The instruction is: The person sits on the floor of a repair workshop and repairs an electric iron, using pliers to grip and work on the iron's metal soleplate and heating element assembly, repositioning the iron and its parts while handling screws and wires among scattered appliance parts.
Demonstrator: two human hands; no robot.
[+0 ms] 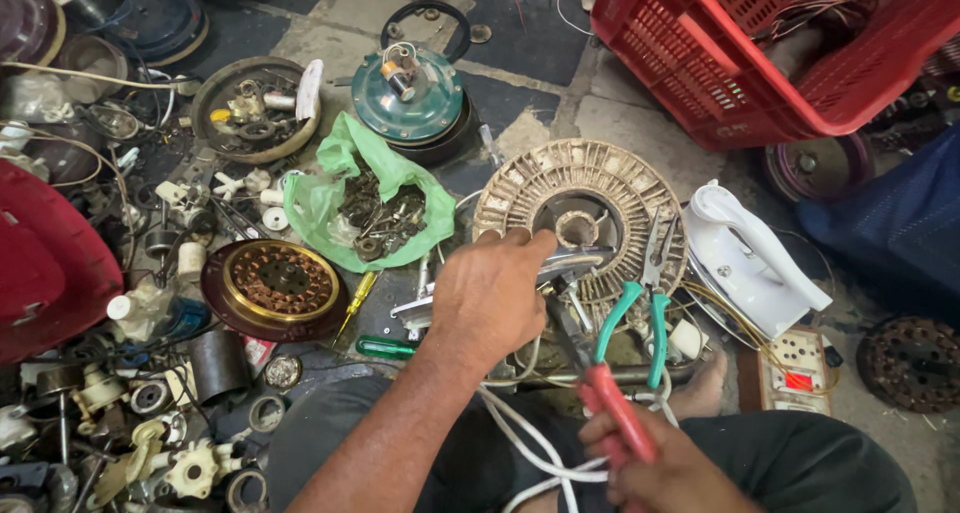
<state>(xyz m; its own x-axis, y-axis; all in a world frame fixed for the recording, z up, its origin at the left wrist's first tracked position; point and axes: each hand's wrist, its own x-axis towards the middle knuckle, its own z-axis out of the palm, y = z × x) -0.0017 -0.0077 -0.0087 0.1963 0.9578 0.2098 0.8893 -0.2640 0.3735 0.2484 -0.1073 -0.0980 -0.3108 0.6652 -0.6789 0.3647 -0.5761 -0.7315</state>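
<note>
On the ribbed stator ring [580,208], left fingers [520,243] press; right fingers [600,438] clasp red-handled pliers [612,398].

Stator and red pliers on the workshop floor

The stator [583,195] is a round, dirty cream ring of slotted laminations with an open centre, lying flat on the floor just ahead of the person's knees. The left hand [490,295] rests palm down on its near left rim, fingers curled over the edge. The red pliers [600,388] have red-sleeved handles and dark jaws; the right hand [655,468] grips the handles low in view, and the jaws point up and left toward the stator's near edge.
</note>
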